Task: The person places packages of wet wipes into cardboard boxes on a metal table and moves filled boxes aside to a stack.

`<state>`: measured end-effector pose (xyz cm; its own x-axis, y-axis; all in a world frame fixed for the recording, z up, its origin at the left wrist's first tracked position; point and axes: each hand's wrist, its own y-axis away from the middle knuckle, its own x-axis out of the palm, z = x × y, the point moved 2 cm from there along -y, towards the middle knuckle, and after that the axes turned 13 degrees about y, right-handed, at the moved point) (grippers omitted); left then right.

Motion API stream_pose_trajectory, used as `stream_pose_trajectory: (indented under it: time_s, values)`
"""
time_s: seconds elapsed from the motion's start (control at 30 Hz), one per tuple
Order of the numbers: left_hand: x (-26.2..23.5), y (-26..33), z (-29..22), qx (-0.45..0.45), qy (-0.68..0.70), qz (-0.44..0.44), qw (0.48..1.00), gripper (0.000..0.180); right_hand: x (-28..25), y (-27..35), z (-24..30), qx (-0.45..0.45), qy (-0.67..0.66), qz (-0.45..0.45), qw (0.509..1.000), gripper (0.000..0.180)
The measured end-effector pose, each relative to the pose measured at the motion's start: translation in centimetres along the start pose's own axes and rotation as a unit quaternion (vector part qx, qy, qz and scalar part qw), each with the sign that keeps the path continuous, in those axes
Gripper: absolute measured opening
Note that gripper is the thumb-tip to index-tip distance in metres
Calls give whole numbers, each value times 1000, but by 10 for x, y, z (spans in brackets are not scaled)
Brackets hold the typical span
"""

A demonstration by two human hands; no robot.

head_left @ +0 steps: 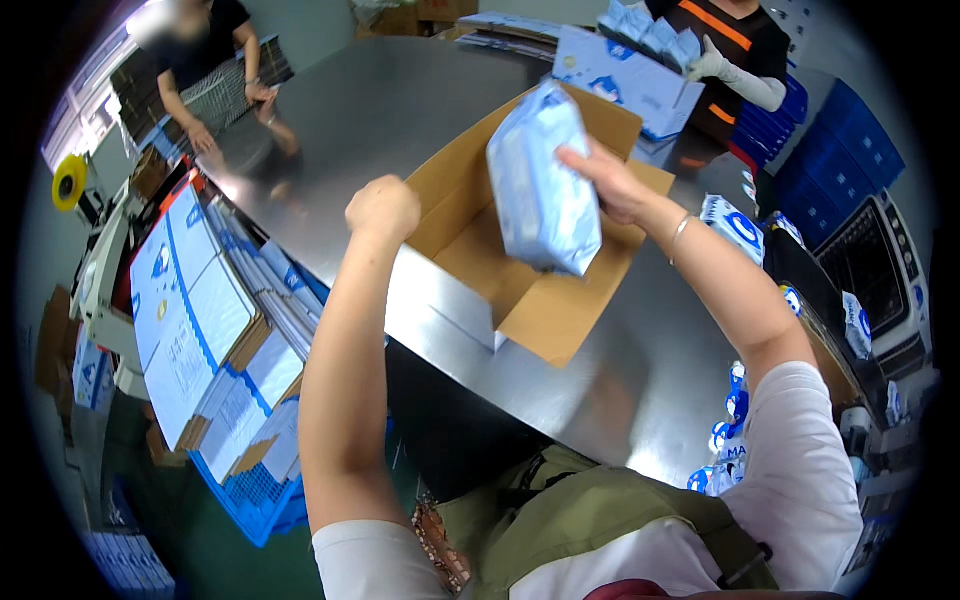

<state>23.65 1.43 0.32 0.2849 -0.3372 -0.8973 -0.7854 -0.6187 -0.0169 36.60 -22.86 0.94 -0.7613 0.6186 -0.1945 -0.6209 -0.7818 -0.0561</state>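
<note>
1. Reel, yellow, stands at your far left, near the rim of view.
2. Flat cartons, white and blue, lie stacked left of your left forearm, their right edges fanned toward the table's near edge. A blue crate shows below them.
3. A co-worker stands across from you at the far left edge, well apart from your hands.
4. The table gives you its broadest stretch of steel beyond your left hand; its near edge runs on a slant below the box.
5. Your left hand is at the box's left corner, fingers curled in. You cannot tell from this view whether they pinch the rim.
6. The box sits open before you, its brown near flap folded outward over the steel.
7. The pack, pale blue, hangs tilted over the box's opening, between its side walls.
8. Your right hand pinches the pack's right side, thumb on the face toward you.
9. Another co-worker's gloved hand holds small packs above a blue-and-white carton, beyond your box.
10. A white-and-blue bag lies just beyond your right forearm.
</note>
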Motion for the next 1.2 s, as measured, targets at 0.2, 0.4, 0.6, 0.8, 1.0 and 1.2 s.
stream_pose_trajectory:
  time_s: [0.2,0.4,0.6,0.8,1.0,1.2]
  values:
    - [-4,1,-9,-11,-13,15,1000,24,125,-28,-58,178,122,226,950,58]
    - [-5,-17,3,75,-63,17,995,38,112,3,-46,-33,392,190,899,73]
    - [-30,-58,13,79,-72,-1,994,34,4,160,-51,-176,475,-234,830,54]
    - [46,106,-129,596,69,-135,789,29,-38,252,-163,39,584,-203,785,54]
    - [209,174,-92,405,108,149,896,60,-235,212,-93,177,764,-343,517,93]
    - [230,170,-77,342,93,143,924,62,-390,160,-117,281,541,-223,761,96]
